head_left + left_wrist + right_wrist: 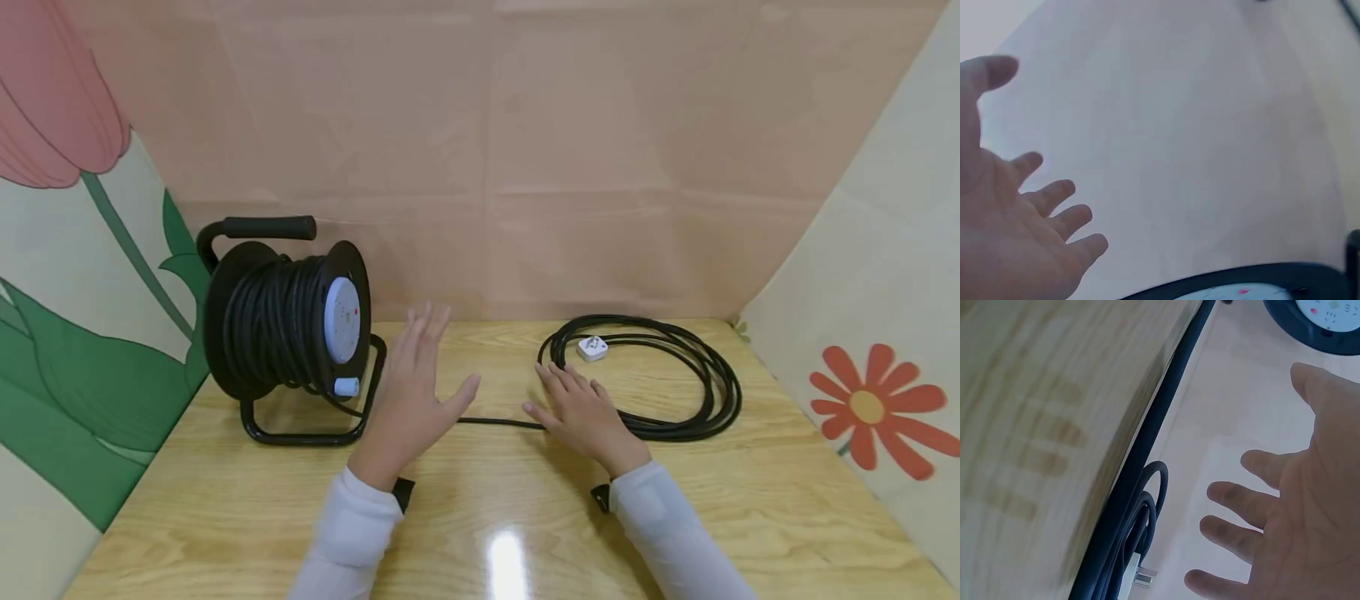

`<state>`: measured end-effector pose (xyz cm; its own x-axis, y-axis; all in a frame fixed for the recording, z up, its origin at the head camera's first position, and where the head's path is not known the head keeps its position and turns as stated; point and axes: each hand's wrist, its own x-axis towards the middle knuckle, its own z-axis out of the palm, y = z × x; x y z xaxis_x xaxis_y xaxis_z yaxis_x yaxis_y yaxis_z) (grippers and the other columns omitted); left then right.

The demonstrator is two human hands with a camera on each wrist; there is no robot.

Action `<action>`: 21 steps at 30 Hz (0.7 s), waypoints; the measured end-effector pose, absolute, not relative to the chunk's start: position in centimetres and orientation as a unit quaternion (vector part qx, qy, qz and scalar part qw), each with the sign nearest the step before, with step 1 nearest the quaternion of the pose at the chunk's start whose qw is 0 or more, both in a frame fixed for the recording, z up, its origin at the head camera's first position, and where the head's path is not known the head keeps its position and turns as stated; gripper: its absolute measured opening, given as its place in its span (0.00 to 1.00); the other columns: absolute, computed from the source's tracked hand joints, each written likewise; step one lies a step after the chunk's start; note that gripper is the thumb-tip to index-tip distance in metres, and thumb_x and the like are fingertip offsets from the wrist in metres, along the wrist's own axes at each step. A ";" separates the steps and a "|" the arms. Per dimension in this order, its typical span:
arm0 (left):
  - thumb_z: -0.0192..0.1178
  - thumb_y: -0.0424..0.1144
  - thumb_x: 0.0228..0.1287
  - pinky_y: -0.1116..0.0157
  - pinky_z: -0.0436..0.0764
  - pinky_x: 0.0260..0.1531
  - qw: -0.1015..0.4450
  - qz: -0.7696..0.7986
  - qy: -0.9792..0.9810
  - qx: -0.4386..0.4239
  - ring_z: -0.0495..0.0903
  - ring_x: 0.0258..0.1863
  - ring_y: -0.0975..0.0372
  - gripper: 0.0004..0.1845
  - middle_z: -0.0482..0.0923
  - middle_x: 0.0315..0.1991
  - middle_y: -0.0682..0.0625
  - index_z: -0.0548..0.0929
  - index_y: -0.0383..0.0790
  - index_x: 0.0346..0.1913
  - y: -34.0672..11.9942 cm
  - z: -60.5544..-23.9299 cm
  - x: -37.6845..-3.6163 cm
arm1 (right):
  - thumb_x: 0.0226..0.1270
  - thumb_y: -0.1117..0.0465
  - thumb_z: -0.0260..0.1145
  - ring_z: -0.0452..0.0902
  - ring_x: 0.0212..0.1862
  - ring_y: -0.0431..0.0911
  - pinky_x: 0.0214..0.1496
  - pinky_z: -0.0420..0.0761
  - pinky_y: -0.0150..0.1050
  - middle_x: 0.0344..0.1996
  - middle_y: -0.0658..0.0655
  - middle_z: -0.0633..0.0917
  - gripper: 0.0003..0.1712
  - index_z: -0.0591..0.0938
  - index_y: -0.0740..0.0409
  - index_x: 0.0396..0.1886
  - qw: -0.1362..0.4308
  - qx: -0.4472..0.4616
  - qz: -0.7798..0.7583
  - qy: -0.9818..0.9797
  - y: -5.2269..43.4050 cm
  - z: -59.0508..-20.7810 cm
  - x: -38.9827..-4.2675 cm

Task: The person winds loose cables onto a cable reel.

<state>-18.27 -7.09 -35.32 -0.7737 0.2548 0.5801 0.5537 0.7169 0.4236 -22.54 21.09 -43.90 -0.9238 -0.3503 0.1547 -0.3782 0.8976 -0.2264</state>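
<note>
Raised with straight fingers and thumb spread, my left hand (411, 396) is just right of a black cable reel (281, 325), holding nothing. In the left wrist view its palm and fingers (1060, 199) stand apart from the reel's rim. My right hand (581, 408), fingers extended, hovers low by the left side of a loose coil of black cable (723, 392). Its fingers hold nothing in the right wrist view. A white plug (592, 348) with metal pins lies inside the coil's loop. A straight stretch of cable (498, 422) runs between reel and coil, partly behind the left hand.
The reel stands on a black tubular frame with a top handle (270, 227) and a pale blue socket face (342, 321). All of it sits on a light wooden table (480, 492). A pinkish sheet (525, 167) hangs behind, with flower-patterned panels at both sides.
</note>
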 end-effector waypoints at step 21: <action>0.41 0.47 0.80 0.64 0.51 0.74 0.140 -0.911 -0.375 -0.102 0.51 0.76 0.58 0.33 0.50 0.78 0.51 0.44 0.47 0.81 -18.5 -27.7 -18.7 | 0.74 0.29 0.46 0.55 0.74 0.64 0.69 0.54 0.71 0.76 0.62 0.61 0.46 0.55 0.51 0.81 0.027 0.182 0.134 -0.974 21.3 -43.5 -22.4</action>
